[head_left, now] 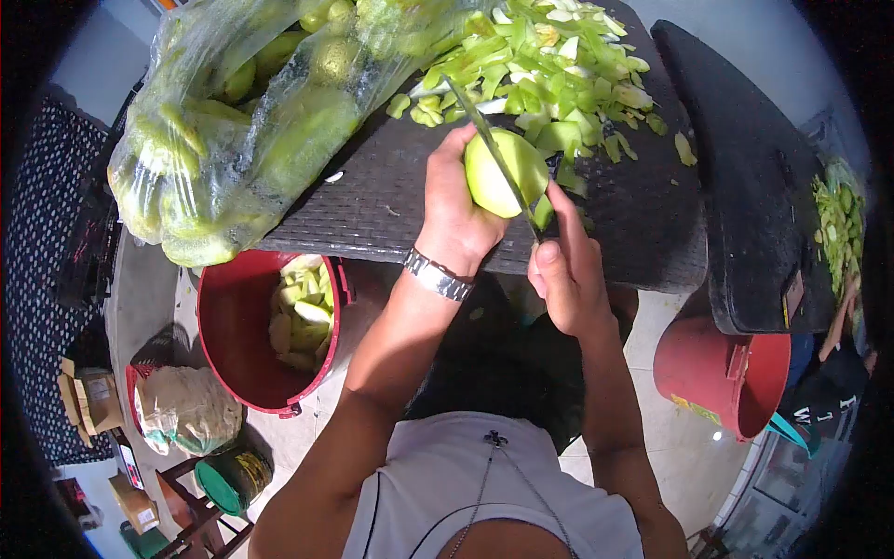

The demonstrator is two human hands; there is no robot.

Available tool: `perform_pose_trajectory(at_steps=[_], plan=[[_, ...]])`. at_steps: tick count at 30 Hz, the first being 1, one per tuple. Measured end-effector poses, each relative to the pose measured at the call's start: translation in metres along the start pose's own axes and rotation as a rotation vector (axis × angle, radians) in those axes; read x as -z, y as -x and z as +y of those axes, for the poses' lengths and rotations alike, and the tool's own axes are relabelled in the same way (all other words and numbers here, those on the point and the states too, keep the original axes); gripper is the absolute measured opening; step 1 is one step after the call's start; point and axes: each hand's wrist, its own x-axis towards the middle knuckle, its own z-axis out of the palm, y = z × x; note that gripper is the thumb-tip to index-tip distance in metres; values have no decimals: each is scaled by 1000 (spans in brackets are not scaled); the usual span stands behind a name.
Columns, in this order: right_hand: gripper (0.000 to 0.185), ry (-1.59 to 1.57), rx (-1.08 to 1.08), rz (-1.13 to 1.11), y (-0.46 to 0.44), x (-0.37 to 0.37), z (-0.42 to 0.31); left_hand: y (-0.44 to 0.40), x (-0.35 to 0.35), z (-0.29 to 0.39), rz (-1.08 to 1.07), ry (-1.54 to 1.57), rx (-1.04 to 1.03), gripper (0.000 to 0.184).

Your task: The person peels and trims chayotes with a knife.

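Note:
My left hand [454, 200], with a metal watch at the wrist, is wrapped round a pale green fruit that looks like a green mango [526, 163]. In my right hand [570, 275] is a knife [479, 126], its long blade lying slantwise across the face of the mango. The knife's handle is mostly hidden by my fingers. Both hands are above the near edge of a dark woven-textured table [372, 210]. Beyond them lies a spread heap of green and whitish peelings [559, 93].
On the table's left sits a clear plastic bag [251, 140] of green fruit. Below it stands a red bucket [228, 326] with cut pale pieces [303, 312]. Another red bucket [694, 373] is at right, under a black tabletop [754, 186]. A green-lidded bucket [219, 484] is lower left.

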Motion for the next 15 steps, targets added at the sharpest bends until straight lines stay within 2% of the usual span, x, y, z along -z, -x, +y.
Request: perform_pose_trajectory(at_steps=[7, 15], plan=[[72, -180, -45, -48, -5, -2, -7, 0, 0, -1, 33, -41, -35, 32], [73, -211, -66, -63, -4, -2, -2, 0, -6, -7, 130, -114, -110, 35]])
